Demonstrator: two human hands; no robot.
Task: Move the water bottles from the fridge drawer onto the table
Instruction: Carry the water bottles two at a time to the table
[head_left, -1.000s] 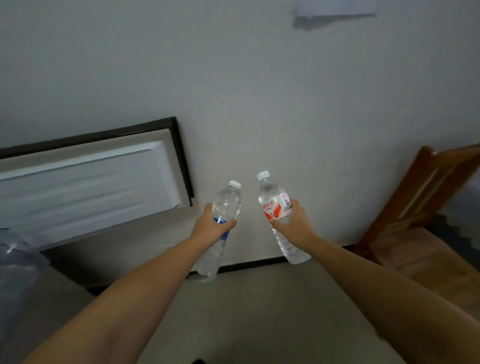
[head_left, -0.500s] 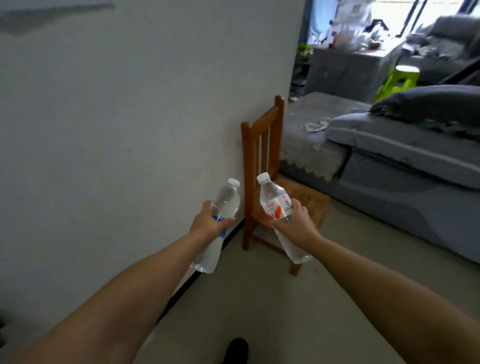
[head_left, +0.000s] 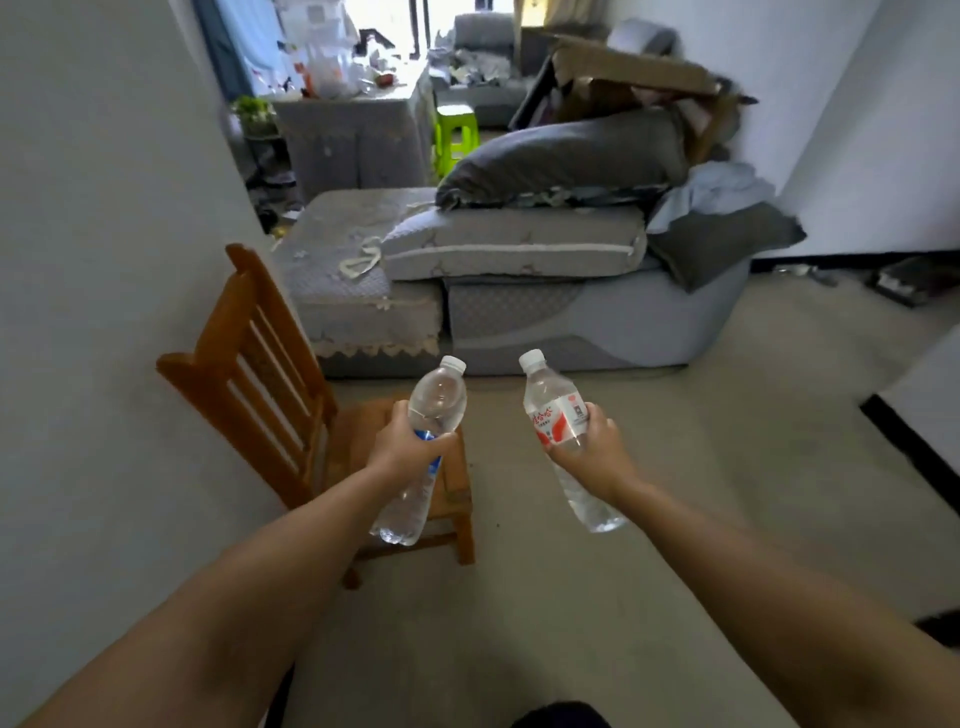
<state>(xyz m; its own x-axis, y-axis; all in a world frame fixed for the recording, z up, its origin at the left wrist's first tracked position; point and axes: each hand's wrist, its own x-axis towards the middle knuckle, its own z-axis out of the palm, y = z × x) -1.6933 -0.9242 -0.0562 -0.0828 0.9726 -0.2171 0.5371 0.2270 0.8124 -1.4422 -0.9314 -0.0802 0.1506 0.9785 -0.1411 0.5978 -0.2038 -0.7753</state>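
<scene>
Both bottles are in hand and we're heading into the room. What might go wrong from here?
1. The wooden chair stands close beside the left hand, so the blue-label bottle might clip it in passing.
2. Each bottle is held one-handed and tilted; the red-label bottle in the right hand could slip.
3. The likely table looks cluttered, so free space may be short.

2 bottles (head_left: 435, 410) – 1 chair (head_left: 249, 374)

Dim, soft-focus room, blown-out daylight from the far window (head_left: 387, 21), wide-angle edge bending.
</scene>
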